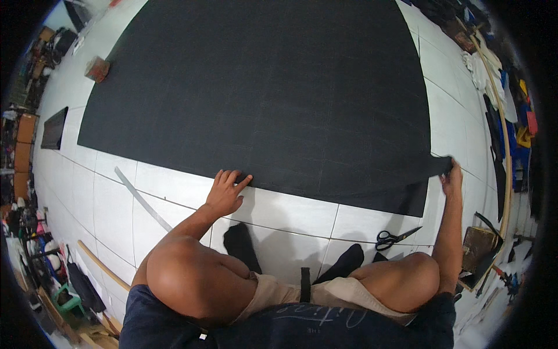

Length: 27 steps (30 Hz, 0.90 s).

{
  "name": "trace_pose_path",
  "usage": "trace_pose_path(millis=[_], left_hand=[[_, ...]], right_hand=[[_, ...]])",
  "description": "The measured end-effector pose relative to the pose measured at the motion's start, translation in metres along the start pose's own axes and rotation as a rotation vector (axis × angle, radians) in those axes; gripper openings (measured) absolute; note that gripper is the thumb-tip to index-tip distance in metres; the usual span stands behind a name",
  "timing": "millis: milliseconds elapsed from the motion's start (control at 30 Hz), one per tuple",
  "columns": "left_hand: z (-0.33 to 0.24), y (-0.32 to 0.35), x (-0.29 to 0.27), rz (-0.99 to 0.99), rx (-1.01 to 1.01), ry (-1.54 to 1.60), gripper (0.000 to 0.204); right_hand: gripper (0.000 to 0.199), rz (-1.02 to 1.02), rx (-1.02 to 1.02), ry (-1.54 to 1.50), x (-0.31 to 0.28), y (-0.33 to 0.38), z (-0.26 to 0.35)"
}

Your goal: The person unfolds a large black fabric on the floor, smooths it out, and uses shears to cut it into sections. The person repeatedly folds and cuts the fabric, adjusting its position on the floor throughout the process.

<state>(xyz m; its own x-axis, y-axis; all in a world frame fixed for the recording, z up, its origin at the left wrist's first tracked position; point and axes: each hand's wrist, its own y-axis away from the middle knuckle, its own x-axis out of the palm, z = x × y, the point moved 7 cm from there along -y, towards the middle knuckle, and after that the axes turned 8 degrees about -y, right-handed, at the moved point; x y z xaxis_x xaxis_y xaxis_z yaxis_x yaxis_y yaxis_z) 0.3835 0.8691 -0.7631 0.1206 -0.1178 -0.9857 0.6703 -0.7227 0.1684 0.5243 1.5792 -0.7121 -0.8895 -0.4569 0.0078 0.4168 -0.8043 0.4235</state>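
Observation:
A large black sheet of fabric [273, 93] lies spread over the white tiled floor in front of me. My left hand [225, 193] rests at its near edge, left of centre, with the fingers spread and their tips on the cloth. At the near right corner, my right hand [452, 175] grips a narrow black fabric flap that sticks out past the sheet's right edge. Its fingers are closed around the end of that flap. Black-handled scissors [396, 237] lie partly open on the tiles by my right knee, nearest to the right hand's forearm.
A flat metal ruler [141, 199] lies left of my left arm. A reddish block-like weight [97, 69] stands at the sheet's left edge. Further left lies a dark flat panel [54, 128]. Along the right runs a long wooden pole [501, 110] beside heaped cloth; a worn box [480, 249] sits nearer.

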Motion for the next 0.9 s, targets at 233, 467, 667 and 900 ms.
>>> trace_pose_path(millis=[233, 467, 667, 900], left_hand=[[0.014, -0.016, 0.017, 0.267, -0.014, 0.172, 0.058], [0.007, -0.002, 0.024, -0.125, -0.065, 0.322, 0.057], [0.015, 0.004, 0.028, -0.245, -0.129, 0.442, 0.046], [0.011, 0.014, 0.045, -0.259, -0.148, 0.468, 0.041]], right_hand=[[0.041, 0.301, -0.265, 0.114, 0.332, 0.09, 0.142], [0.023, 1.038, -0.228, -0.12, 0.694, 0.297, 0.116], [0.046, 1.137, -0.096, 0.011, 0.856, 0.474, 0.065], [0.047, 1.322, -0.022, 0.106, 0.851, 0.594, -0.023]])
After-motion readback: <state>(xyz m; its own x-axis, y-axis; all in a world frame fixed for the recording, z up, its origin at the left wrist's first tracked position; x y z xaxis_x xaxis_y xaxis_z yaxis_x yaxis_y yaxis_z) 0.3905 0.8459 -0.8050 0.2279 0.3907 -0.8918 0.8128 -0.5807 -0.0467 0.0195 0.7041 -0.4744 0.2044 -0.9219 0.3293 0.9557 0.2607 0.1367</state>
